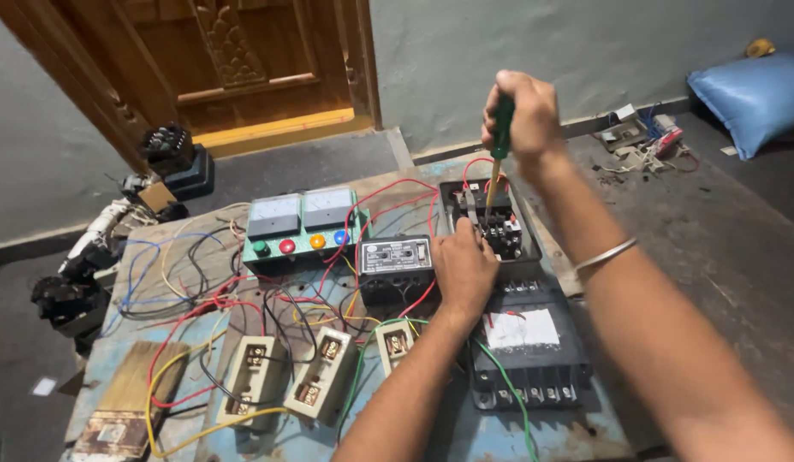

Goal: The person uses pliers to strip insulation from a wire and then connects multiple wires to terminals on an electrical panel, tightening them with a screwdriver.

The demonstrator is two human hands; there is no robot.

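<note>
Blue board [576, 436] fills lower centre, worn paint. Black boxy contactor [498, 229] centre-right, hard plastic. Left hand [462, 267] rests on it, fingers curled, holding nothing. Right hand [523, 111] fisted around green-handled screwdriver [498, 152], upper centre: long axis near vertical, thin metal tip down into contactor.

Grey wall [517, 51], carved wooden door [234, 51], dark floor [731, 231].

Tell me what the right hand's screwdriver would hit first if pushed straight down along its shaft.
The right hand aims the green-handled screwdriver down into the black contactor block; its tip would likely meet a terminal screw there, though depth is unclear.
</note>
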